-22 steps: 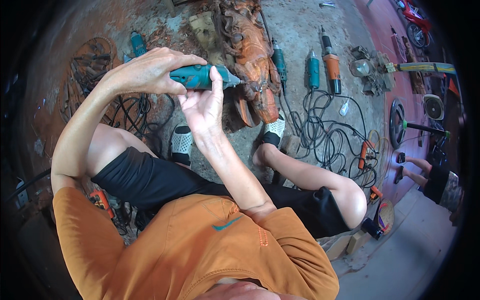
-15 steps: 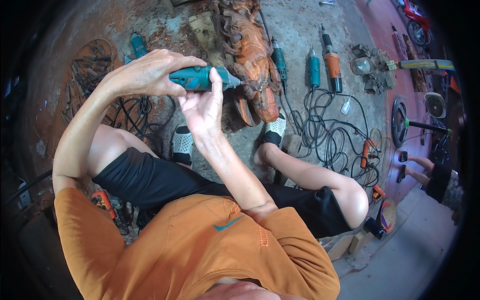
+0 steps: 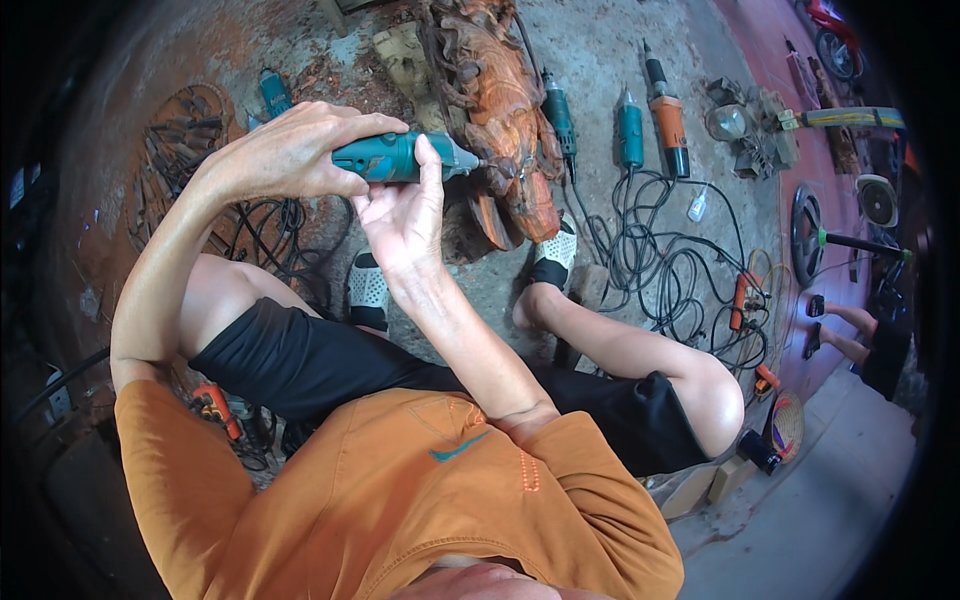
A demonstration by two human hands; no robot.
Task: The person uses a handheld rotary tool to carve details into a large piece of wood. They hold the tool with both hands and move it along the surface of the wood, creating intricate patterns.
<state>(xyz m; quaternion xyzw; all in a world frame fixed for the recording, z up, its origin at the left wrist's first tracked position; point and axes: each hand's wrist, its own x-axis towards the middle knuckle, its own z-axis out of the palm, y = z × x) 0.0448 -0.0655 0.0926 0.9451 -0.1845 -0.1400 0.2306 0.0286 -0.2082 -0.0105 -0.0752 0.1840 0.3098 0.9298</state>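
Two hands (image 3: 290, 150), four teal power tools (image 3: 629, 136), one wooden carving (image 3: 500, 95)

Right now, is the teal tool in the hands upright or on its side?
On its side: the teal tool is held crosswise by the left hand and right hand, its grey nose pointing right toward the carved wood.

Wood carving (image 3: 505, 85) cut by top edge; bit tip (image 3: 484, 163) indistinct.

Near the concrete floor's (image 3: 590, 45) left edge, many slim tool bits (image 3: 165, 150) lie heaped, 1 teal power tool (image 3: 276, 93) beside them. Toward its right edge lie 1 more teal tool (image 3: 630, 137), 1 orange-and-black tool (image 3: 670, 125), looped black cables (image 3: 650, 235) and an orange power strip (image 3: 740, 301). Beyond that edge are a black wheel (image 3: 799, 225) and a red motorbike (image 3: 834, 45).
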